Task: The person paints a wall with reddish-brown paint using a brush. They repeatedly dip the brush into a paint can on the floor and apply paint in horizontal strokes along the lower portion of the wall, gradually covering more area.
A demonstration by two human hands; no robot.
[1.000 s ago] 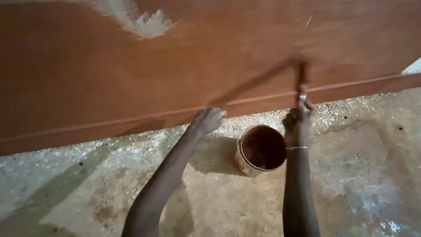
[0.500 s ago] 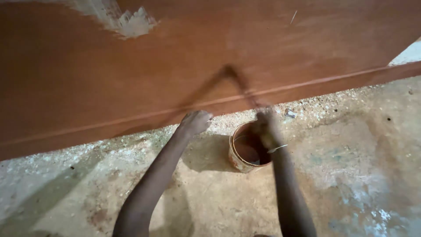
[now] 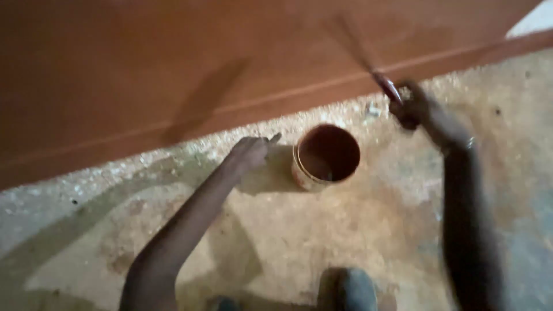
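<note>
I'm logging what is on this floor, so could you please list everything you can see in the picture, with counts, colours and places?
Board: one, reddish-brown, lying flat across the top of the view, with a paler line near its lower edge.
Floor: rough concrete, grey and tan, stained, below the board.
Tub: one, round, open, reddish-brown inside with a pale outer wall, on the floor near the board's edge.
Brush: one, dark, blurred by motion, reaching over the board.
Bangle: one, thin, pale, on the right wrist.
Shoe: one, dark, bottom centre; a second is barely visible beside it.
Left hand: fingertips on the floor beside the tub.
Right hand: closed around the brush handle.
</note>
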